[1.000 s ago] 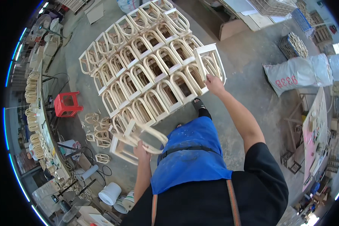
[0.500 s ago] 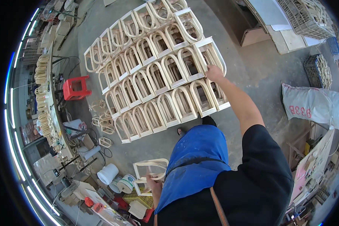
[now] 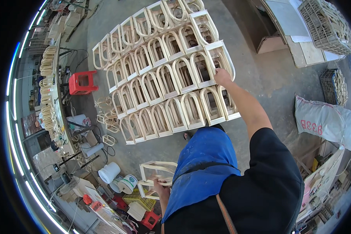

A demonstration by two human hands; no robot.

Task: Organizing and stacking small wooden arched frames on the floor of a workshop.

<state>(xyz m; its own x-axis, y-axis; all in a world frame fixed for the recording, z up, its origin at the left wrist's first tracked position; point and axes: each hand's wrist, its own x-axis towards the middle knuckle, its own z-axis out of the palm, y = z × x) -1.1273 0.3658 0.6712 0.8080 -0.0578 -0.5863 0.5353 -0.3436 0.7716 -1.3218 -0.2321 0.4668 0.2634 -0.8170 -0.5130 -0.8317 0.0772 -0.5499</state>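
Rows of pale wooden frames (image 3: pixel 165 80) with rounded arch ends stand stacked in tiers on the floor ahead of me. My right hand (image 3: pixel 223 77) reaches to the right end of the stack, its fingers closed on the edge of an arched wooden frame (image 3: pixel 221 58); the fingertips are partly hidden. Low at my left side, my left hand (image 3: pixel 161 188) grips a wooden frame (image 3: pixel 154 164) by one of its bars. Part of that frame passes behind my blue apron (image 3: pixel 206 156).
A red stool (image 3: pixel 83 82) and a long workbench (image 3: pixel 60 113) with wooden pieces stand on the left. White buckets (image 3: pixel 109 172) are at lower left. On the right are a table (image 3: pixel 306 48) with a crate (image 3: pixel 325 27), a second crate (image 3: pixel 329 87) and a white sack (image 3: pixel 327 121).
The view has shifted slightly, so the stack sits a little further right in the picture. Both hands keep their holds, and the left-hand frame has tilted slightly.
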